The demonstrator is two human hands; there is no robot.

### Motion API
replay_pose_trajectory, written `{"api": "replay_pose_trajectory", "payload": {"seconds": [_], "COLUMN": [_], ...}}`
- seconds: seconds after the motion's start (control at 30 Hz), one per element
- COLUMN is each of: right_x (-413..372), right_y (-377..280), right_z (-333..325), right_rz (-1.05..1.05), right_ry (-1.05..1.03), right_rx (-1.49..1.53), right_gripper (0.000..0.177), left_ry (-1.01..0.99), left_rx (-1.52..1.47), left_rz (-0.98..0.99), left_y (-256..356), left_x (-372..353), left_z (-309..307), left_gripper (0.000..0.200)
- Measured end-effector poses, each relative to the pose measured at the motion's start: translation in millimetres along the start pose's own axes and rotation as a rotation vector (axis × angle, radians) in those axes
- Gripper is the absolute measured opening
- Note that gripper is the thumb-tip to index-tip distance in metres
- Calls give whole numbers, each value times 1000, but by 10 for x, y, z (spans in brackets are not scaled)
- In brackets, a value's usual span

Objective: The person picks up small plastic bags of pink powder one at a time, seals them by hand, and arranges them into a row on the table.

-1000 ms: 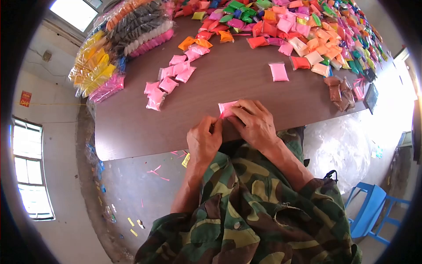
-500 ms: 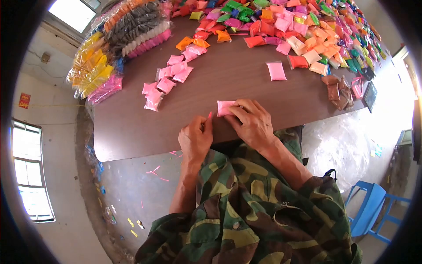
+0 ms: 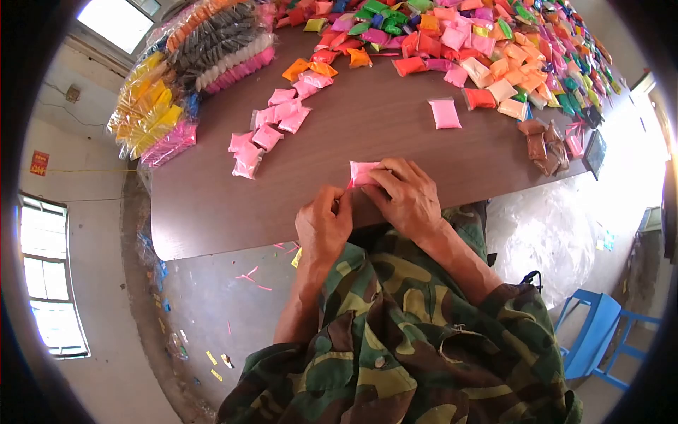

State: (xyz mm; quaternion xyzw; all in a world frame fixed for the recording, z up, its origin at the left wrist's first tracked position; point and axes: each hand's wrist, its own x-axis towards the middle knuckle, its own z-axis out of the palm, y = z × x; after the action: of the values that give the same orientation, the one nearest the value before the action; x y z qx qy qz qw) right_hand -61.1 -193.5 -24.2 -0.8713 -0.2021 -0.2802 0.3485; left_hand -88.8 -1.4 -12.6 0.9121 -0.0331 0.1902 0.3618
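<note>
A small pink packet [image 3: 361,172] in clear film lies at the front of the table, its right end pinched between the thumb and fingers of my right hand [image 3: 406,194]. Just left of it, my left hand [image 3: 325,218] is closed, thumb against the curled forefinger. From that pinch a thin pink strip [image 3: 350,184] sticks up, its tip right at the packet's lower left corner. Most of the strip is hidden in the fingers. Farther back, a single pink packet [image 3: 444,114] lies flat by itself.
Pink packets [image 3: 267,136] form a loose row on the left, with orange ones [image 3: 296,69] behind. A large heap of coloured packets [image 3: 459,35] covers the back right. Bundled packs [image 3: 219,46] stand back left. Brown packets [image 3: 544,148] lie near the right edge. A blue stool [image 3: 592,332] stands below.
My left hand has moved right and slightly down, bringing the pink strip from a gap away up to the packet's corner. My right hand and its packet have hardly moved.
</note>
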Motion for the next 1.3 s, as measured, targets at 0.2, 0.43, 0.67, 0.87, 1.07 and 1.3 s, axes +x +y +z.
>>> {"api": "replay_pose_trajectory", "payload": {"seconds": [0.2, 0.43, 0.67, 0.87, 1.07, 1.3], "right_x": [-8, 8, -9, -14, -5, -62], "right_y": [6, 14, 24, 57, 25, 72], "right_z": [-9, -29, -32, -24, -53, -42], "right_rz": [3, -9, 0, -35, -16, -2], "right_ry": [-15, -35, -34, -33, -42, -10], "right_rx": [9, 10, 17, 49, 22, 54], "right_gripper": [23, 21, 23, 18, 22, 25], "left_ry": [-34, -101, -93, -116, -187, -192], "left_rx": [68, -50, -9, 119, -55, 52], "left_rz": [-30, -2, -6, -21, 1, -53], "left_y": [-89, -148, -91, -152, 68, -20], "left_x": [92, 465, 512, 505, 445, 463], "left_z": [-39, 80, -10, -34, -78, -125], "left_gripper": [12, 15, 14, 13, 15, 16]}}
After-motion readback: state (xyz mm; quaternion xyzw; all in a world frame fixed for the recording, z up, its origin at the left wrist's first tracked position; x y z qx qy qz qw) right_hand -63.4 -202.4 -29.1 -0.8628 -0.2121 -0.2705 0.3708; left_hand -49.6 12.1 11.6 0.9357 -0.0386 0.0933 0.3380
